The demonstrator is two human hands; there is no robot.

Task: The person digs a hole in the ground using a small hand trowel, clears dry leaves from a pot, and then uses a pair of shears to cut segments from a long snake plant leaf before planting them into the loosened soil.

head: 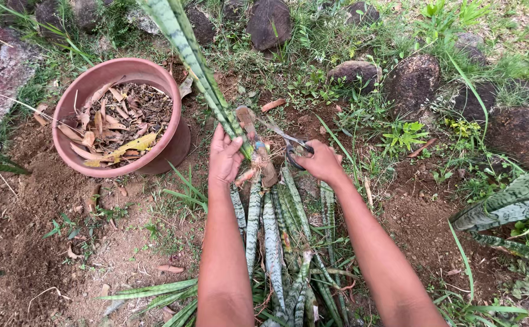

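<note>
My left hand [224,158] grips the base of a long, banded green snake-plant leaf [192,57] that rises toward the top of the view. My right hand [320,161] is closed on the black handles of a pair of scissors [289,140], whose blades point left toward the leaf base and a brownish stub [247,121]. Below both hands lies a bundle of mottled green leaves [273,242] on the soil, between my forearms.
A pink plastic pot [173,145] filled with dry leaves stands at the left on bare soil. Dark rocks [413,79] line the back among grass and weeds. Another snake plant [513,206] reaches in from the right edge.
</note>
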